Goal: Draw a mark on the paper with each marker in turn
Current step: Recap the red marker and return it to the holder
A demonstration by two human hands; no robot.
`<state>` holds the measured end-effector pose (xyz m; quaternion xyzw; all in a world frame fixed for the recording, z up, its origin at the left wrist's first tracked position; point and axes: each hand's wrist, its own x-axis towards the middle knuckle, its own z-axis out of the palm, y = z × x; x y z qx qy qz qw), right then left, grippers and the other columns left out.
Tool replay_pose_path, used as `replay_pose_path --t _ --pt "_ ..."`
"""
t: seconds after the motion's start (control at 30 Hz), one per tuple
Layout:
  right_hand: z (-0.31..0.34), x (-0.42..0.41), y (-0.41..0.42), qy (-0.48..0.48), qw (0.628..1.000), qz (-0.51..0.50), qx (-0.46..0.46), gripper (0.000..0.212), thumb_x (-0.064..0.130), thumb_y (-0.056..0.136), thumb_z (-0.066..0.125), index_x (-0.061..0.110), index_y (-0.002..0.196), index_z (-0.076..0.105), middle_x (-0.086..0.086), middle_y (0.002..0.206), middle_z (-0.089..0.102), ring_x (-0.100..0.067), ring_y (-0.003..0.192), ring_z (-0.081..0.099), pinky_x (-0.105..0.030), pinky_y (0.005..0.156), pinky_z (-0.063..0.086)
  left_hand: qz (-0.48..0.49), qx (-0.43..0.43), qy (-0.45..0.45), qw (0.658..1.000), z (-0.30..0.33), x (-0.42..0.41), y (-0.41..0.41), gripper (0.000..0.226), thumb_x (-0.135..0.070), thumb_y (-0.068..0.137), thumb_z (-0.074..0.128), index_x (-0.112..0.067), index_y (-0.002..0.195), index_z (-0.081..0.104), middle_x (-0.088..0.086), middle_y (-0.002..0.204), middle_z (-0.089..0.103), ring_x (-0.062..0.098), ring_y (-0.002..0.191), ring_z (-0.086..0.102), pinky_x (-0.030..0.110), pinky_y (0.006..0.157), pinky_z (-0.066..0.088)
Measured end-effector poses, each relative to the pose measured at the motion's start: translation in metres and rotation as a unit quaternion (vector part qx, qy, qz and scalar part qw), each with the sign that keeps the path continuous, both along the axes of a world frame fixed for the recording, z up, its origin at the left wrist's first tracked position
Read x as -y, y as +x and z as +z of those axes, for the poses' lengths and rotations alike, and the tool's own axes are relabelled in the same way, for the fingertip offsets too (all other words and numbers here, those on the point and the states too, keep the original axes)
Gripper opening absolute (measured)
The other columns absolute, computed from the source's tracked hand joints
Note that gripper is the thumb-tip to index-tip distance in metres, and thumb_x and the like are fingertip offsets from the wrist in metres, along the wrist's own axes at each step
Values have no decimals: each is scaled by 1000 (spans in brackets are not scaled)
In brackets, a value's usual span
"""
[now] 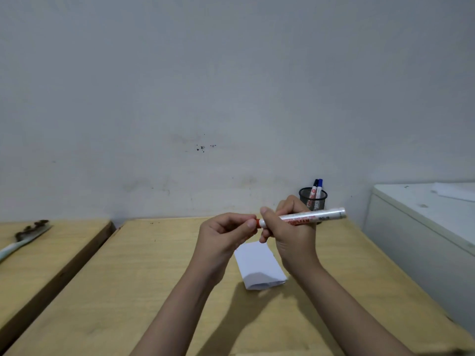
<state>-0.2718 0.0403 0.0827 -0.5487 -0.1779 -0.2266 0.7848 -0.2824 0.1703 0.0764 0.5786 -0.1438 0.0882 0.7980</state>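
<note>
Red plastic shows between my two hands: it is the cap end of the red marker [303, 218], whose white barrel I hold level above the surface [154, 278], its tail pointing right toward the mesh pen cup [313, 199]. My right hand [290, 227] is wrapped around the barrel, fingers [266, 214] curled closed on it with the thumb laid along the top near the cap. My left hand [226, 237] has its fingers pinched narrow on the red cap [257, 223], thumb and forefinger meeting on it, the rest folded loosely in. I judge this to be the uncapping or recapping step for this marker; I cannot tell which from here, since the cap sits right at the barrel's end and the tip is hidden. The folded white paper [259, 265] lies flat on the surface just below my hands, and I see no mark on the part that shows, so I take it the drawing is still to come. If so, the next move calls for a straight pull along the barrel's axis, the right hand holding firm, then turning the tip down onto the paper. Two more markers, a black-capped one [314, 187] and a blue-capped one [319, 186], stand in the cup awaiting their turn.
</note>
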Motion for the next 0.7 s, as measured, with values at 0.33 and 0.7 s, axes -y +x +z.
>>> replay_pose_path --t 0.33,0.7 --pt "1 19 17 -150 929 88 -327 58 65 69 64 9 65 50 -3 44 41 -16 33 39 -25 38 44 177 38 139 974 11 8 25 6 -6 76 72 -11 74 73 1 68 73 10 65 66 21 64 52" --pt "-9 72 58 -341 924 -169 -35 18 23 69 82 23 77 65 7 76 70 -4 68 65 -10 60 45 202 61 246 946 21 52 81 9 -19 72 75 -17 79 70 3 68 69 11 62 62 18 58 46"
